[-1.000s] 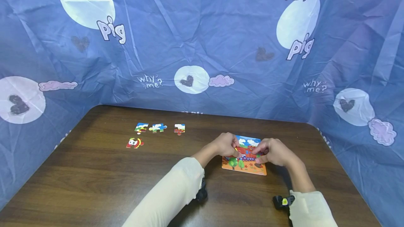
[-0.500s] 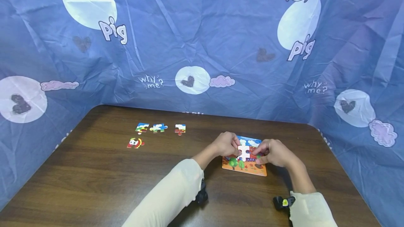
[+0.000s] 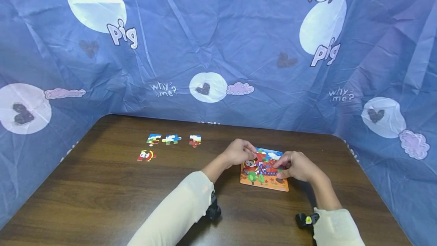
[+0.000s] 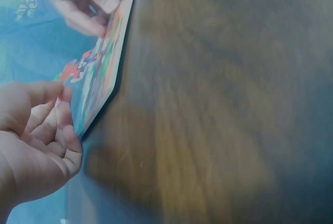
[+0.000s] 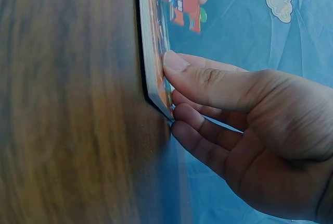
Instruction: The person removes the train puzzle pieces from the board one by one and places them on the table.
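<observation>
A jigsaw puzzle board [image 3: 264, 186] with a picture of a red train, trees and clouds lies at the right of the table. Over its left part, my left hand [image 3: 239, 152] pinches a red puzzle piece [image 5: 187, 11] between thumb and fingers. That piece is tilted and raised above the board in the right wrist view. My right hand [image 3: 297, 165] rests at the board's right side; its thumb [image 5: 177, 61] touches the top surface and the other fingers lie by the corner. Part of the picture is hidden by both hands.
Loose puzzle pieces lie at the back left of the brown table [image 3: 119, 193]: a cloud piece [image 3: 195, 139], a blue-and-white piece [image 3: 172, 139], a green-edged piece [image 3: 154, 138] and a face piece [image 3: 146, 155]. A blue patterned curtain [image 3: 218, 48] hangs behind.
My left hand has shifted left and slightly up from the board. The piece, which looked white half a second ago, now shows its coloured picture. My right hand has hardly moved.
</observation>
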`<state>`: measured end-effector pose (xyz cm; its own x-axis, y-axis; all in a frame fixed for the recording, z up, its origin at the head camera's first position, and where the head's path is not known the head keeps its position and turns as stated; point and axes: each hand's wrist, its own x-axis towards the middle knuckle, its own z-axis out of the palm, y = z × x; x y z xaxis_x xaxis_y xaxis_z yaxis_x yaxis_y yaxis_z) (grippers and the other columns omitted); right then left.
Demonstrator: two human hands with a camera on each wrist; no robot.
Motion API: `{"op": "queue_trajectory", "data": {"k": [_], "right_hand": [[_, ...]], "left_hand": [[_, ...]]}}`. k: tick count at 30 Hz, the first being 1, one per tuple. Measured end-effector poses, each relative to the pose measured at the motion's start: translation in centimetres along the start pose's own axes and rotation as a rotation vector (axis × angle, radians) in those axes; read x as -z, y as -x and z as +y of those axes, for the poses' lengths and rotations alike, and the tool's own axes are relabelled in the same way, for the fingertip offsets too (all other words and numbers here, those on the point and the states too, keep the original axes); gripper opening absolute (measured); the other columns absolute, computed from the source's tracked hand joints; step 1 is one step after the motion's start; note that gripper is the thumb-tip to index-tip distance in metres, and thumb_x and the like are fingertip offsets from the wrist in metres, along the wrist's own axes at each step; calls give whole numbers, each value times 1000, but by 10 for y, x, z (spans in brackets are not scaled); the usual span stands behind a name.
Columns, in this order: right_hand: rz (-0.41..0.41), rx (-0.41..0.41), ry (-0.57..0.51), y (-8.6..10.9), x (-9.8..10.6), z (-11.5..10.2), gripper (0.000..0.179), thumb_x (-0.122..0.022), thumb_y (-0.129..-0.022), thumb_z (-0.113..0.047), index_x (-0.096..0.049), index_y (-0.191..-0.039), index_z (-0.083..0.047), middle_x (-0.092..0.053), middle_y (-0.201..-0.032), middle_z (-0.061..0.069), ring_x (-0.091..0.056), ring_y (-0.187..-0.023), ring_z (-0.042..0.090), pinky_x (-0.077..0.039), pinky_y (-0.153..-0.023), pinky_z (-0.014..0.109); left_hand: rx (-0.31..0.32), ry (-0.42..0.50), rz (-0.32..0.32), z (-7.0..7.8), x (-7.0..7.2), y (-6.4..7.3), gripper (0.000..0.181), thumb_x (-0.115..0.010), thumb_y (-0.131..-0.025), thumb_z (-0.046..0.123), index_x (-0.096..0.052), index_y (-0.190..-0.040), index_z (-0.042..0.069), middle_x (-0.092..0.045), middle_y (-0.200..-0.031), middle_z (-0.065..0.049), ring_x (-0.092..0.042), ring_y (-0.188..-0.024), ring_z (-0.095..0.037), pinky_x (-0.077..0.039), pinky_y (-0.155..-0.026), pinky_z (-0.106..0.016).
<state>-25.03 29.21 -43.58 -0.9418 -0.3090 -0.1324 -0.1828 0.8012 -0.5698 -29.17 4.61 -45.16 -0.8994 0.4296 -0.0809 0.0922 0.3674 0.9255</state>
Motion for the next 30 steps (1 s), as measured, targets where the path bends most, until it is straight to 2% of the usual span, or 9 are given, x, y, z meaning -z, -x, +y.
{"op": "queue_trajectory", "data": {"k": [7,16,19,24,30], "right_hand": [[3,-11,3,1,0,-1,22,-90,-75,-9,-83,-94,-18,-70,-100,-1,-60,-91,18,-51,-83,42],[6,-18,3,1,-1,-3,22,-90,-76,-10,-82,-95,-19,-69,-102,0,-60,-93,19,-51,-85,42],[5,-2,1,1,-1,-2,22,-90,-76,-10,-82,-95,-19,-69,-101,0,-60,-92,20,-50,-83,41],[2,-4,-4,2,-1,-3,23,-89,-77,-9,-82,-96,-19,-69,-101,0,-59,-92,20,-50,-83,41],[2,-28,2,1,-1,-3,25,-90,-77,-9,-83,-98,-20,-69,-102,0,-58,-92,20,-50,-85,43]], "left_hand": [[-10,38,29,-4,25,9,7,-70,-91,4,-72,-98,3,-69,-83,-5,-65,-79,-22,-49,-64,-26],[8,34,61,-15,68,27,11,-68,-92,5,-70,-102,1,-70,-86,-5,-63,-81,-24,-46,-64,-25],[4,9,68,-22,82,33,10,-67,-92,5,-70,-101,1,-69,-86,-5,-63,-80,-24,-46,-64,-25],[-20,-53,85,-35,106,48,11,-67,-88,2,-71,-98,-1,-67,-79,-3,-59,-70,-17,-45,-60,-24],[5,-83,98,-50,136,70,9,-65,-91,1,-69,-98,-2,-68,-82,-6,-59,-73,-17,-46,-62,-26]]}}
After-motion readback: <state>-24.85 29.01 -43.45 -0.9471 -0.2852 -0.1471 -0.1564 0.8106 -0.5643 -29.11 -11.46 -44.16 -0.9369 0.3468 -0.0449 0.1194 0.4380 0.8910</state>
